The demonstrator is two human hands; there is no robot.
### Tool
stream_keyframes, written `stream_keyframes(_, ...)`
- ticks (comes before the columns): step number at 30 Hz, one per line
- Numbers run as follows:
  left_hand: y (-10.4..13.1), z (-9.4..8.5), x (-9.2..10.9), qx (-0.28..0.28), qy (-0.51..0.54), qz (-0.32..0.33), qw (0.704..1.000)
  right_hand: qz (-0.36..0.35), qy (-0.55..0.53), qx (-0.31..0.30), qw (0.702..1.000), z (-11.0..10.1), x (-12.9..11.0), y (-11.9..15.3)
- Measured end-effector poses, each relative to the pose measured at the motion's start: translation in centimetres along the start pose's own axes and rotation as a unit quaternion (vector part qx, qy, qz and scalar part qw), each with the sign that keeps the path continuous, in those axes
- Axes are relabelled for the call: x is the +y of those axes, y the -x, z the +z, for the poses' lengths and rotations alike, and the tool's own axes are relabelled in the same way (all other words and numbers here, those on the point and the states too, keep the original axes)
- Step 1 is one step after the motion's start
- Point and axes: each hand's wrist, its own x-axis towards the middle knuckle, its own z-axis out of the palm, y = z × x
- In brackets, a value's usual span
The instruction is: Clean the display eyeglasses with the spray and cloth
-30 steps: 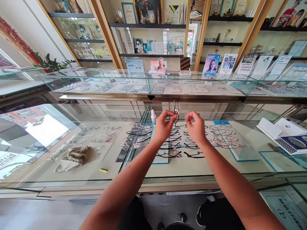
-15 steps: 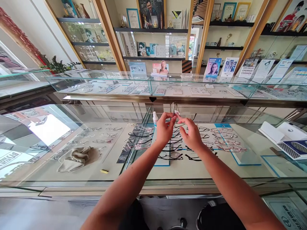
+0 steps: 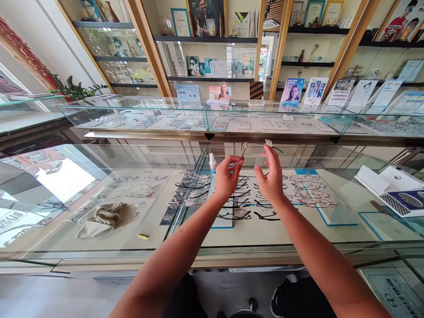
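My left hand [image 3: 228, 176] is closed in a pinch on a pair of thin dark-rimmed eyeglasses [image 3: 244, 150], held up above the glass counter. One temple arm reaches out to the right, with a small white tag [image 3: 268, 143] on it. My right hand [image 3: 271, 179] is open beside the eyeglasses, thumb and fingers apart. Its fingertips are close to the tag; whether they touch it I cannot tell. A white spray bottle [image 3: 212, 164] stands upright on the counter, left of my left hand. Rows of eyeglasses [image 3: 234, 214] lie under the glass below both hands.
A crumpled beige cloth [image 3: 105, 218] lies on the counter at left, near a small yellow object [image 3: 142, 236]. At right sits an open white and blue box [image 3: 394, 190]. Another glass showcase [image 3: 205, 117] runs along behind, backed by shelves with framed pictures.
My right hand has moved right and up off the pinched eyeglasses, and its fingers have spread. The eyeglasses have turned, so a temple arm and its tag now extend rightward.
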Motion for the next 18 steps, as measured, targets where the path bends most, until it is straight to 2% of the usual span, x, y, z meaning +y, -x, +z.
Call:
stream_keyframes(3, -0.02, 0.11, -0.2, -0.003, 0.011, -0.011, 1.0, 0.001, -0.014, -0.01, 1.0, -0.07, -0.13, -0.13)
stream_keyframes(8, -0.1, 0.39, -0.51, -0.021, 0.056, -0.012, 0.998, 0.012, -0.03, -0.077, 0.997, 0.23, -0.48, -0.08)
stream_keyframes(10, -0.11, 0.43, -0.5, -0.032, 0.063, -0.009, 0.997, 0.016, -0.036, -0.082, 0.996, 0.31, -0.56, -0.07)
stream_keyframes(16, 0.01, 0.25, 0.0, -0.077, 0.033, -0.006, 0.996, 0.063, -0.03, 0.026, 0.997, -0.25, -0.41, -0.58)
stream_keyframes(18, 0.05, 0.21, 0.13, -0.087, 0.026, -0.002, 0.996, 0.07, -0.026, 0.042, 0.996, -0.36, -0.34, -0.72)
